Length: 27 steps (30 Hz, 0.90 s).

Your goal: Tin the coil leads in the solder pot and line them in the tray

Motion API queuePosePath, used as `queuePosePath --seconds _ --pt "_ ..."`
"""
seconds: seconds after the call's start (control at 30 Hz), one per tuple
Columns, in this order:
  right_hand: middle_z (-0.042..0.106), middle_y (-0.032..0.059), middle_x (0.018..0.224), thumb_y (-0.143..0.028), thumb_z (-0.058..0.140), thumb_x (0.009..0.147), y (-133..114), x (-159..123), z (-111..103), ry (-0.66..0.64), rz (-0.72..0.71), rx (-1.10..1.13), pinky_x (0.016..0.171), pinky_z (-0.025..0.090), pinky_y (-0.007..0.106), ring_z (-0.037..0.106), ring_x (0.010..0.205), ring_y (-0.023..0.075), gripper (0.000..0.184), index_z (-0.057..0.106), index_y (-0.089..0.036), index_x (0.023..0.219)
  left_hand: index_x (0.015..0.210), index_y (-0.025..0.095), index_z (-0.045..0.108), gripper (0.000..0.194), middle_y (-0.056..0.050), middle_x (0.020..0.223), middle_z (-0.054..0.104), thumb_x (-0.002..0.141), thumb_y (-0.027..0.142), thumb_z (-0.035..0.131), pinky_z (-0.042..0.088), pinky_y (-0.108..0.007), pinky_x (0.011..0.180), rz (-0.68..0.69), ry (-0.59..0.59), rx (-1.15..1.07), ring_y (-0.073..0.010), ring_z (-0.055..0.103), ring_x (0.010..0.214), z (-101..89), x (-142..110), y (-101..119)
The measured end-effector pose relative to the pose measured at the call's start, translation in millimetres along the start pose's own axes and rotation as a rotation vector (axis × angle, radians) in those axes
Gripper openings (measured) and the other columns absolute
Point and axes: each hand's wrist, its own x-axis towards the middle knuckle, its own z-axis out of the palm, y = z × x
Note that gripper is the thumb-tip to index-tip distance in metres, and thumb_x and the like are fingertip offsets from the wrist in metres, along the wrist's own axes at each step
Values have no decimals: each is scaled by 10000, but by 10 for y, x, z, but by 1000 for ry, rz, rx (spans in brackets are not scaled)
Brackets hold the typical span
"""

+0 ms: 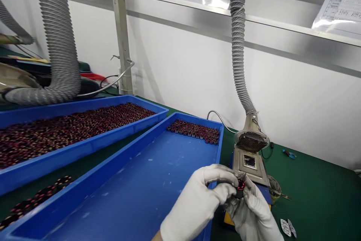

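Note:
My left hand (201,197), in a white glove with dirty fingertips, pinches a small round black part with pinkish-red bits (240,188). My right hand (255,209), gloved likewise, grips the same part from the other side. Fingers hide much of it. Both hands are above the right edge of a long blue tray (135,184). Many similar small round parts (194,131) stand in rows at that tray's far end. Just beyond my hands is a metal box with a square shiny opening (250,162), which looks like a solder pot.
A second blue tray (84,150) full of such parts lies at the left. More parts (39,197) sit on the green table (318,184) between the trays. A ducted fan hood (252,139) rises behind the pot. A cup (274,186) and foil pieces (288,228) are at right.

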Motion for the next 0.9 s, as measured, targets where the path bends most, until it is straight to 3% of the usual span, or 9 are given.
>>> queuePosePath --seconds 0.17,0.27,0.37,0.43,0.47,0.57,0.63,0.8,0.9 --pt "691 39 776 -166 765 589 15 12 35 67 -112 -80 659 526 295 647 701 184 276 647 -200 837 608 207 655 187 -25 754 646 664 95 515 492 -229 690 290 130 75 -159 606 760 69 -39 -36" --pt "697 44 783 -162 765 585 -12 3 83 153 -223 -147 659 527 281 653 713 188 273 638 -196 825 638 237 665 193 2 773 660 671 96 538 502 -184 681 357 202 -23 -139 616 782 45 -78 -70" --pt "698 36 756 -126 754 583 -15 -23 147 255 -327 -200 637 528 256 655 686 175 255 629 -199 791 650 261 674 147 26 805 685 691 152 586 510 -167 687 310 332 -166 -132 628 809 -13 -81 -73" --pt "692 21 773 -80 752 555 21 -53 195 319 -459 -287 620 521 225 649 692 159 278 625 -210 766 728 255 694 121 13 870 701 648 179 644 513 -184 709 199 374 -181 -149 631 834 -26 -50 -47" --pt "686 16 799 -66 748 547 52 -71 220 342 -557 -355 622 516 218 645 718 157 280 628 -218 748 790 240 699 189 -4 895 705 614 178 667 515 -202 723 124 330 -178 -162 632 837 -14 -28 -33" --pt "662 15 888 -44 710 570 169 -115 285 398 -882 -636 684 494 254 619 812 176 261 656 -254 716 852 169 702 278 -57 845 720 576 193 683 520 -262 726 -81 25 -253 -194 644 779 98 28 -45" --pt "656 11 890 -26 686 586 230 -126 306 430 -1011 -785 726 475 293 605 824 188 298 669 -286 730 762 144 712 185 -66 738 721 607 238 676 526 -268 673 -99 -15 -395 -189 647 692 193 39 -122" --pt "623 -8 866 -16 693 566 233 -84 270 492 -1089 -856 699 458 291 599 788 173 329 629 -289 739 719 194 690 167 -25 792 719 599 310 700 507 -293 799 38 306 -590 -182 643 777 201 25 -287" --pt "607 -3 887 -63 693 588 207 -52 233 507 -1123 -859 655 461 268 597 777 159 266 609 -269 735 751 202 692 209 -11 754 717 563 288 718 499 -301 825 39 354 -531 -186 644 793 96 47 -199"
